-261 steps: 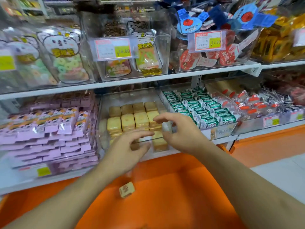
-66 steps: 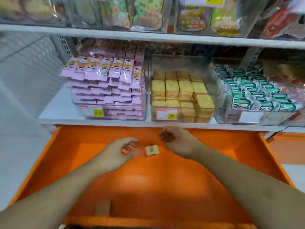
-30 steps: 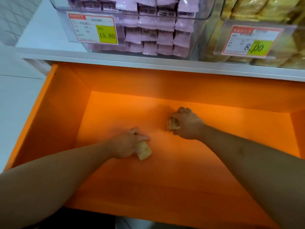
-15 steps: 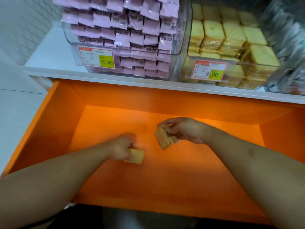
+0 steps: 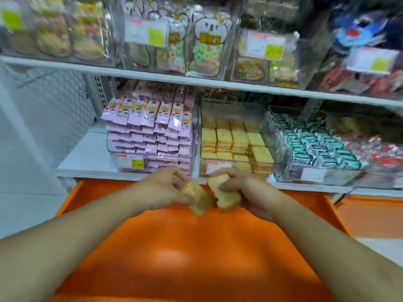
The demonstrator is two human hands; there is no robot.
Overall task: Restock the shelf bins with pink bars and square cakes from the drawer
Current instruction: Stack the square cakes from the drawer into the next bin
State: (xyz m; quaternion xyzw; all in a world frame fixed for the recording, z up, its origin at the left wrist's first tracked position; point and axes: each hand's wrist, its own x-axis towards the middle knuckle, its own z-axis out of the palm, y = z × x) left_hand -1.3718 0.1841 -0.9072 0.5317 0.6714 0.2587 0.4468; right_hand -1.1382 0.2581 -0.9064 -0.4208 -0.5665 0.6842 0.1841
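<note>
My left hand (image 5: 162,188) grips a wrapped yellow square cake (image 5: 197,198), and my right hand (image 5: 246,188) grips a second square cake (image 5: 223,192). Both cakes are lifted above the open orange drawer (image 5: 185,258), close together, just below the shelf edge. Straight ahead stands the clear bin of square cakes (image 5: 233,144), stacked in rows. To its left stands the clear bin of pink bars (image 5: 152,131), piled high. No other items show in the drawer.
A bin of green-and-white packets (image 5: 316,153) stands right of the cake bin, with red-wrapped sweets (image 5: 379,153) beyond. The upper shelf (image 5: 196,81) holds bagged candy rings and snacks. White shelf surface (image 5: 87,153) lies left of the pink bin.
Both hands have lifted their cakes from the drawer floor up to the shelf edge. The view has tilted up from the drawer to the shelves.
</note>
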